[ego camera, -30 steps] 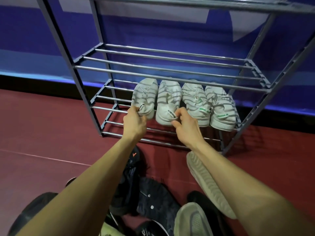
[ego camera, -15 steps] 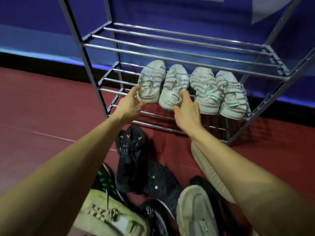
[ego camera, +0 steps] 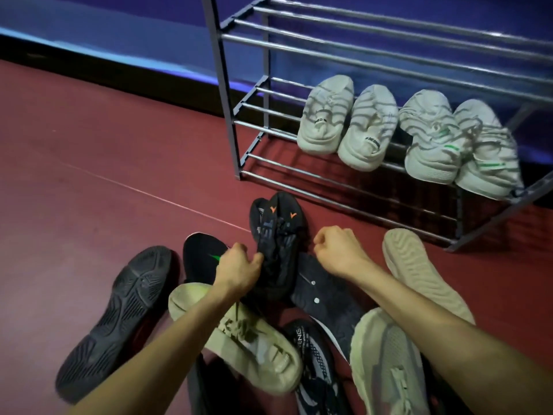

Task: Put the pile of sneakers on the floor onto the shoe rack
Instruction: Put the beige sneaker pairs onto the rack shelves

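Observation:
A grey metal shoe rack [ego camera: 228, 115] stands at the upper right. On its lower shelf sit two white striped sneakers [ego camera: 326, 115] and two white ones with green marks [ego camera: 431, 136]. The pile lies on the red floor below. My left hand [ego camera: 239, 269] grips the side of a black sneaker with orange marks [ego camera: 276, 232] at the front of the pile. My right hand [ego camera: 338, 250] hovers just right of that sneaker, fingers curled, holding nothing. Around them lie a cream sneaker [ego camera: 248, 336], a dark sneaker [ego camera: 324, 301] and a pale sneaker [ego camera: 386, 366].
A black shoe [ego camera: 119, 319] lies sole up at the left, a pale one [ego camera: 419, 271] sole up at the right near the rack's foot. A black sneaker with a green mark [ego camera: 199, 259] sits behind my left hand. The blue wall [ego camera: 119, 40] runs behind; the rack's upper shelf holds nothing.
Both hands left the white sneakers on the rack and came down to the pile. My left hand took hold of the black sneaker. The view tilted down and left.

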`<state>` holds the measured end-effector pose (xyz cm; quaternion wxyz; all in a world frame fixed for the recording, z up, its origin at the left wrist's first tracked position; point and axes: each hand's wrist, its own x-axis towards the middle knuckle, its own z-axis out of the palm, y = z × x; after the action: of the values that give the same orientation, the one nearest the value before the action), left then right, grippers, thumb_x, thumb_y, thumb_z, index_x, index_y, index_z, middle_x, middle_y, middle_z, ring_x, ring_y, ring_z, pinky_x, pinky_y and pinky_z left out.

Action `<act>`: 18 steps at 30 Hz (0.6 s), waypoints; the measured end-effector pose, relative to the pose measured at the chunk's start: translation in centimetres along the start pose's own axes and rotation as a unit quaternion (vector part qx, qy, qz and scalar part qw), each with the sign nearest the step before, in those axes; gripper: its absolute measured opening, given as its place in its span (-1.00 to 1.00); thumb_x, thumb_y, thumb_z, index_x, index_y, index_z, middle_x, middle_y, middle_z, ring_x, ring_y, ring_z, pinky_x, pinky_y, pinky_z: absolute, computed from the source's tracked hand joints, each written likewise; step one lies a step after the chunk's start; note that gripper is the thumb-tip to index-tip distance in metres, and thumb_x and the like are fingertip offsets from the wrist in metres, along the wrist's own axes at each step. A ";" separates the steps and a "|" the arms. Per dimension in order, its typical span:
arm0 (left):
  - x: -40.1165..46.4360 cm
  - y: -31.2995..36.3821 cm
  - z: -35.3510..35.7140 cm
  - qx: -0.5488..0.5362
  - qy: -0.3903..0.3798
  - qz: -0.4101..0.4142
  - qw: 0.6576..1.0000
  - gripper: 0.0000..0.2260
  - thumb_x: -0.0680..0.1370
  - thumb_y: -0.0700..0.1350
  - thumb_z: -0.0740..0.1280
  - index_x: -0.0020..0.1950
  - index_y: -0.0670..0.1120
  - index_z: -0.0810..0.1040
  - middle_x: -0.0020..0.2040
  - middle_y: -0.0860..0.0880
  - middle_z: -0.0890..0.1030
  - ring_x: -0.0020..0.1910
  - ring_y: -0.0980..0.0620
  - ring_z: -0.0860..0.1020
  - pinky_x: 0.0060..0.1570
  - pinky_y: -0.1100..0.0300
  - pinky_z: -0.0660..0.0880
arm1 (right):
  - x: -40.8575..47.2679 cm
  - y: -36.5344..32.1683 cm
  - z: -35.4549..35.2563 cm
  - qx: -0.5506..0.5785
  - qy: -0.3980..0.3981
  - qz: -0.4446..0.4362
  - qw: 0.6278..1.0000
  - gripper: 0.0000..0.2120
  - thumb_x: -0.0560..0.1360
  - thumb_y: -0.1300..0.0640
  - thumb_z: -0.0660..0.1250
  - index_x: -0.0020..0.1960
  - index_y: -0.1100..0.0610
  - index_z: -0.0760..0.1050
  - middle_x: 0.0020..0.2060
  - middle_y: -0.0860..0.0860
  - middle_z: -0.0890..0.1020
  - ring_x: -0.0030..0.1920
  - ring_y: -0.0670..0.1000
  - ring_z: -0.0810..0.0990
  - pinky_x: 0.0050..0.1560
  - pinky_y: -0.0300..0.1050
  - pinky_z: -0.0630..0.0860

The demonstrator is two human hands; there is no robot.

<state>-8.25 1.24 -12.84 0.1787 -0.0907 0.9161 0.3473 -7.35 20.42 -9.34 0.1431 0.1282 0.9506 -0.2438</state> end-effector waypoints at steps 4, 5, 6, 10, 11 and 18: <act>-0.1 -0.6 0.5 -0.176 -0.138 -0.087 0.971 -0.64 0.57 -0.04 0.27 0.02 -0.36 0.60 -0.01 -0.29 0.66 -0.08 -0.21 0.66 -0.13 -0.11 0.64 | -0.5 0.0 1.4 0.031 -0.108 0.031 0.993 -0.71 0.49 0.11 0.24 -0.15 0.33 0.60 -0.18 0.20 0.71 -0.13 0.19 0.68 -0.03 0.05 0.62; 0.0 -0.7 0.7 -0.183 -0.139 -0.066 0.971 -0.65 0.57 -0.04 0.27 0.00 -0.35 0.61 -0.04 -0.29 0.67 -0.11 -0.19 0.66 -0.12 -0.14 0.64 | -0.8 -0.1 1.6 0.036 -0.121 0.035 0.991 -0.66 0.53 0.05 0.23 -0.14 0.32 0.58 -0.18 0.20 0.71 -0.16 0.19 0.68 -0.03 0.05 0.62; -0.1 -0.7 1.0 -0.188 -0.137 -0.044 0.972 -0.65 0.55 -0.03 0.28 -0.03 -0.33 0.62 -0.05 -0.28 0.69 -0.11 -0.18 0.67 -0.08 -0.17 0.62 | -0.9 -0.2 1.8 0.044 -0.122 0.045 0.991 -0.62 0.55 -0.01 0.20 -0.13 0.30 0.57 -0.18 0.20 0.70 -0.18 0.18 0.68 -0.04 0.04 0.62; -1.7 0.1 3.2 -0.218 -0.137 -0.003 0.966 -0.60 0.39 0.08 0.31 -0.02 -0.23 0.65 -0.06 -0.16 0.72 0.00 -0.11 0.67 0.07 -0.13 0.58 | -1.4 0.5 1.8 0.167 -0.115 0.111 0.973 -0.62 0.53 -0.05 0.21 -0.08 0.26 0.58 -0.26 0.15 0.67 -0.28 0.14 0.69 -0.27 0.00 0.67; -2.3 0.6 3.5 -0.218 -0.141 0.006 0.966 -0.57 0.36 0.12 0.31 -0.01 -0.20 0.65 -0.06 -0.14 0.72 -0.01 -0.10 0.68 0.07 -0.11 0.58 | -1.5 1.0 1.8 0.194 -0.109 0.129 0.966 -0.65 0.51 -0.05 0.25 -0.10 0.26 0.58 -0.27 0.14 0.65 -0.28 0.13 0.68 -0.34 -0.04 0.66; -5.1 2.8 5.4 -0.125 -0.175 0.055 0.975 -0.62 0.58 0.08 0.16 -0.17 -0.15 0.61 -0.18 -0.14 0.71 -0.24 -0.10 0.64 -0.09 0.10 0.55 | -2.3 6.7 0.8 0.176 0.014 0.178 0.968 -0.74 0.46 0.05 0.26 -0.18 0.23 0.58 -0.16 0.17 0.68 -0.06 0.22 0.65 -0.01 0.07 0.59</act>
<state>-2.93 7.09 -12.89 0.3045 0.0005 0.8232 0.4791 -2.99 25.33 -12.11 0.1461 0.3216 0.8568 -0.3757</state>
